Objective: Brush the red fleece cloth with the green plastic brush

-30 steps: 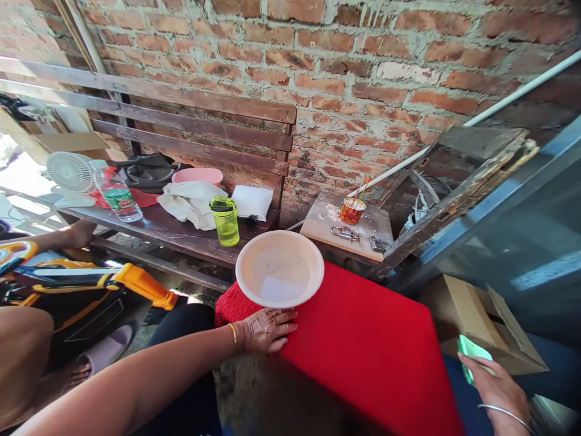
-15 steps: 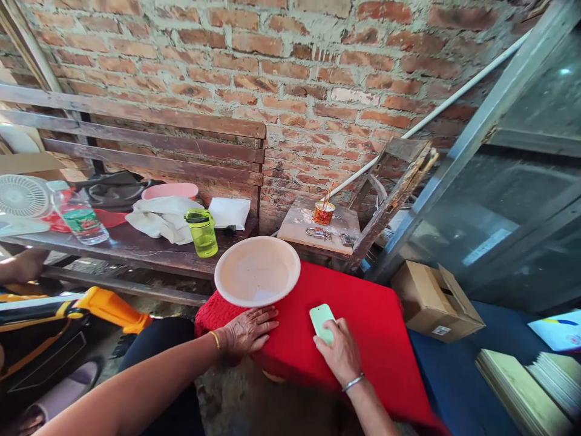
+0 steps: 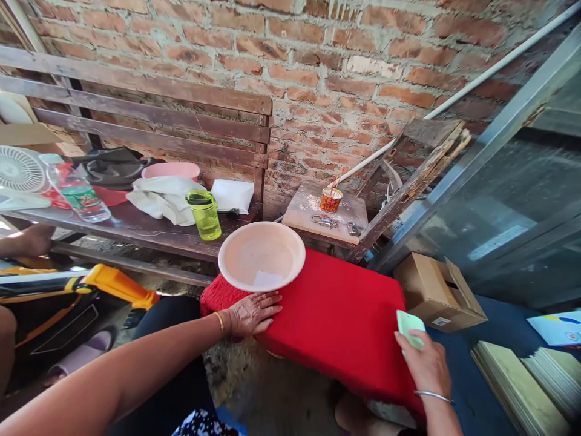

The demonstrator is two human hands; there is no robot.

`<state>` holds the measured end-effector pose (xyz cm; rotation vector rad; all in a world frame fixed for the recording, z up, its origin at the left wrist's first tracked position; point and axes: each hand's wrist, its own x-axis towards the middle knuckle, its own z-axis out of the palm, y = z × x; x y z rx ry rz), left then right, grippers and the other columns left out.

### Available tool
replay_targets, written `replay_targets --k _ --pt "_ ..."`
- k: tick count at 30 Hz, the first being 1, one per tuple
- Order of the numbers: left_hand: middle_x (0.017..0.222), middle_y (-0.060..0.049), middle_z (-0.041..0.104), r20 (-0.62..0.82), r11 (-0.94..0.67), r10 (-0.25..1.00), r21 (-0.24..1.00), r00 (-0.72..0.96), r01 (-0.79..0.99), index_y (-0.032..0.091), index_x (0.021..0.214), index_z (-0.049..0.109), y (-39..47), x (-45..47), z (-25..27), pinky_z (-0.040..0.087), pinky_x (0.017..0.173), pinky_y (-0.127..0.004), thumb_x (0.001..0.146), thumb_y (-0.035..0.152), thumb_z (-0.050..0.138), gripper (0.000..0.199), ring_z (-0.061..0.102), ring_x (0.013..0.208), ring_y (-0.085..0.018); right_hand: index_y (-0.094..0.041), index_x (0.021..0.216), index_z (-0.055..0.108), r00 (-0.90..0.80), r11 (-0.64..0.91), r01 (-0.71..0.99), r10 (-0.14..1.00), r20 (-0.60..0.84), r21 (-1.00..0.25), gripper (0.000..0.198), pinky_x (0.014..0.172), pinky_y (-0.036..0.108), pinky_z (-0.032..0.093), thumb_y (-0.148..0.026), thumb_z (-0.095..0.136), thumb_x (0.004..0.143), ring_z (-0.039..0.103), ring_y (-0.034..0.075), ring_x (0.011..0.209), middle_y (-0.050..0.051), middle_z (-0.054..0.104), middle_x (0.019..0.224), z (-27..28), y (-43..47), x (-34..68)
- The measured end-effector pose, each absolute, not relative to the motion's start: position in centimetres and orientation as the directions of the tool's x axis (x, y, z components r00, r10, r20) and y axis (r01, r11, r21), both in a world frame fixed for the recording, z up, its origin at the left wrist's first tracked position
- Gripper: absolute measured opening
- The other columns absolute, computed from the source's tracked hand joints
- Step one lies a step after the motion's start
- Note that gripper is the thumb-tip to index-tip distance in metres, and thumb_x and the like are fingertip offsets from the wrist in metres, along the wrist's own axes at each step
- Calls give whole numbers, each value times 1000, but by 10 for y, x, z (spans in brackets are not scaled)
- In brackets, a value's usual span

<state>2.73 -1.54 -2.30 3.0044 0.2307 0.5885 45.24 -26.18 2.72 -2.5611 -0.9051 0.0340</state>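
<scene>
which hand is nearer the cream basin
Left. The left hand rests on the red cloth, right by the near rim of the cream basin; the right hand is well to the basin's right, near the cloth's right edge, holding a light-green object.

From my remote post I see my left forearm (image 3: 122, 378) run in long from the lower left corner, bare and nearly straight through the wrist (image 3: 222, 324). The left grip (image 3: 252, 315) lies palm down and flat, fingers extended to the right and slightly parted, thumb on the near side. Well apart from it, my right wrist (image 3: 434, 396) rises from the lower right edge. The right grip (image 3: 426, 363) shows its back, fingers bent, thumb on the left, pinched closed.
</scene>
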Motion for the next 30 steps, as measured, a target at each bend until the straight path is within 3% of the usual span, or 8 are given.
replay_targets --k 4,7,9,16,20,23,26,30 --pt "140 -14 55 351 -984 171 111 921 140 18 130 58 -16 27 -23 42 110 -42 92 27 52 39 48 133 -27 -25 99 65 548 -418 760 823 147 -497 37 85 37 49 -53 52 80 60 24 90 7 57 94 20 -196 375" --pt "140 -13 55 340 -981 179 127 923 143 19 131 57 -15 27 -24 42 110 -43 92 27 52 40 47 134 -27 -26 102 66 319 -212 874 929 187 -438 24 89 35 46 -38 55 84 58 22 95 7 57 102 17 -156 324" --pt "140 -13 54 336 -980 185 131 924 149 19 131 57 -15 27 -24 42 110 -44 92 27 52 40 47 134 -27 -28 102 66 264 -177 901 948 178 -396 22 90 34 45 -33 58 83 57 22 97 6 58 103 15 -141 308" --pt "139 -15 56 339 -983 169 120 926 136 17 129 59 -15 27 -22 44 109 -43 93 28 50 38 49 133 -28 -24 104 66 522 -466 816 848 90 -342 30 83 36 47 -41 55 82 58 24 91 6 57 93 21 -160 385" --pt "140 -13 55 342 -977 193 154 920 148 19 129 59 -17 28 -20 42 110 -43 93 27 49 38 48 134 -27 -23 109 66 791 -779 585 609 -52 -227 45 76 39 48 -54 51 80 60 30 89 4 51 72 36 -218 468" --pt "140 -12 55 338 -973 205 170 919 154 20 130 59 -17 28 -18 41 111 -43 93 27 50 39 47 134 -26 -24 114 66 885 -882 437 456 -88 -173 56 74 42 49 -63 46 79 61 32 89 6 51 72 40 -253 499" --pt "139 -13 55 330 -979 188 137 925 150 19 130 59 -16 27 -17 43 110 -43 93 27 50 39 48 133 -27 -24 108 67 849 -820 501 527 -24 -275 53 78 43 49 -63 49 77 61 32 91 7 53 73 34 -259 481" --pt "140 -13 55 349 -987 160 71 923 144 20 132 57 -15 23 -24 44 108 -42 92 25 50 40 50 132 -27 -25 101 67 655 -540 703 745 126 -463 35 86 36 49 -49 57 78 61 25 91 7 60 90 24 -229 399"
